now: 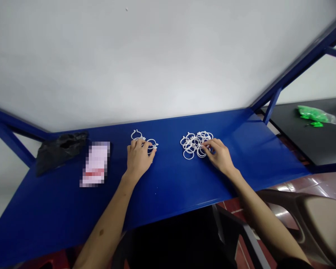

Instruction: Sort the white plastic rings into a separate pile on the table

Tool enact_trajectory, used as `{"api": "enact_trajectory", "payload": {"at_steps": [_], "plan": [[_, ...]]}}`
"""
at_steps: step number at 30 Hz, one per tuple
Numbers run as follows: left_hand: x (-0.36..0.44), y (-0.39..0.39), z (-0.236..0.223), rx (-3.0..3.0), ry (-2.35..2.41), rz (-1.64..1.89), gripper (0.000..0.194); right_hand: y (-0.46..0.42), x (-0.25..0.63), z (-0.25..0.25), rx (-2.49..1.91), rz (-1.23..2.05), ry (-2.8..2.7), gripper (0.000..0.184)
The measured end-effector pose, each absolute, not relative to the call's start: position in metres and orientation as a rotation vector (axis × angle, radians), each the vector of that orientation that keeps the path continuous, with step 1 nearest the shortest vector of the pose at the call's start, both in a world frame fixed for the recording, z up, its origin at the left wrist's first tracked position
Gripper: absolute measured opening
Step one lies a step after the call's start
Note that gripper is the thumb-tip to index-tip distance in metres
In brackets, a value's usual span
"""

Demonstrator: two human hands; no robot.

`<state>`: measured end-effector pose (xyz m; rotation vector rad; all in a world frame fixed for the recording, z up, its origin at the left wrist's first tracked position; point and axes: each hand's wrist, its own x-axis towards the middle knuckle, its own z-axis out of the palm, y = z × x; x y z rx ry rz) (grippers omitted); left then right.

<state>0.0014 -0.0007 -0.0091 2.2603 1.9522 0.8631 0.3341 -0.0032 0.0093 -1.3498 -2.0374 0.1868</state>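
Note:
Two groups of thin white plastic rings with small knobbed ends lie on the blue table [168,186]. My left hand [138,157] rests over the smaller left group [136,133], its fingers curled and its thumb and index finger closed around the edge of a white ring [152,141]. The palm side and part of that group are hidden under it. To the right is a bigger overlapping heap of rings [188,154]. My right hand [220,155] is at the heap's right edge, thumb and index finger pinching a ring there.
A crumpled black plastic bag [61,149] lies at the table's left, beside a blurred pinkish packet [96,164]. Blue metal frame bars [271,104] rise at both ends. On a black table [302,138] at right sits a clear bag with green pieces [315,114]. A beige chair [316,216] stands lower right.

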Motion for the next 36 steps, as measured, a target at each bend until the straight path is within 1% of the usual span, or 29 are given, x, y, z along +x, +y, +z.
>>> {"api": "enact_trajectory", "payload": {"at_steps": [5, 12, 18, 21, 24, 27, 29, 33, 36], "plan": [[0.001, -0.002, -0.012, 2.296, 1.918, 0.863, 0.009, -0.002, 0.33, -0.006, -1.358, 0.19, -2.084, 0.014], [0.002, -0.003, -0.001, 2.248, 1.974, 0.646, 0.013, -0.003, 0.323, 0.0, -1.304, 0.111, -2.069, 0.014], [-0.001, -0.001, 0.003, 2.073, 1.931, 0.669, 0.011, -0.002, 0.325, 0.006, -1.298, 0.082, -2.029, 0.014], [-0.003, 0.0, 0.006, 1.98, 1.909, 0.755, 0.011, -0.001, 0.321, 0.008, -1.279, 0.092, -2.014, 0.015], [-0.003, 0.0, 0.011, 1.898, 1.865, 0.953, 0.01, 0.002, 0.307, 0.01, -1.241, 0.136, -2.026, 0.017], [0.0, -0.002, 0.017, 1.774, 1.748, 1.166, 0.007, 0.007, 0.282, 0.013, -1.169, 0.238, -2.071, 0.02], [0.003, -0.004, 0.019, 1.677, 1.635, 1.262, 0.008, 0.008, 0.26, 0.015, -1.113, 0.34, -2.111, 0.023], [0.011, -0.006, 0.02, 1.488, 1.428, 1.321, 0.018, 0.006, 0.221, 0.014, -1.075, 0.542, -2.126, 0.029], [0.018, -0.008, 0.017, 1.404, 1.339, 1.299, 0.021, 0.002, 0.205, 0.011, -1.069, 0.616, -2.024, 0.022]]}}
